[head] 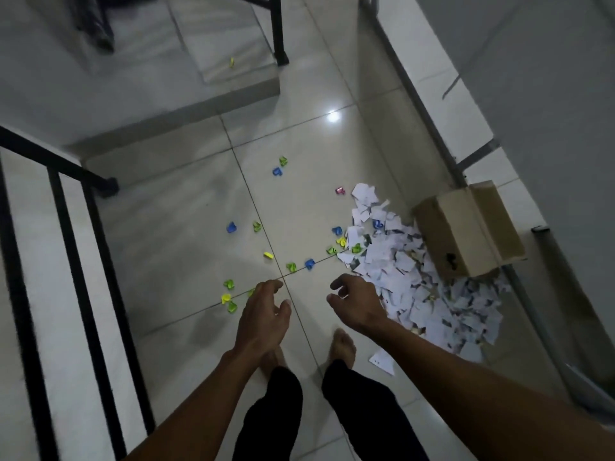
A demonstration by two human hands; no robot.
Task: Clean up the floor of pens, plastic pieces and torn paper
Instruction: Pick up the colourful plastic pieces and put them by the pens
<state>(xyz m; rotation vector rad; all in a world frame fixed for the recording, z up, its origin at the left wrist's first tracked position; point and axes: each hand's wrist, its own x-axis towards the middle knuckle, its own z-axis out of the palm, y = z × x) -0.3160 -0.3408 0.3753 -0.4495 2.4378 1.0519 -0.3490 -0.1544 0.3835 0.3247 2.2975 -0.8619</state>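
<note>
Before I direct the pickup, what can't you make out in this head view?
- Pens: none visible; paper pile may cover some.
- Cardboard box contents: opening faces away.
- Plastic pieces: too small for shape.
- Dark object, top left: cut off, blurred.
- Left hand partly covers a green piece.

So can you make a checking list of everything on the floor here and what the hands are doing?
Surface: pale tiled floor, glossy, with one light glare.
Job's things: torn paper pile beside the tipped cardboard box; one loose paper scrap near the feet; coloured plastic pieces scattered, one yellow piece up on the step. Pens: nothing seen.
Clutter: dark bundle at top left, unclear.
Grippers: left hand and right hand empty, fingers loosely curled, above the floor.
Cables: nothing seen.
Surroundings: black railing, white wall.
</note>
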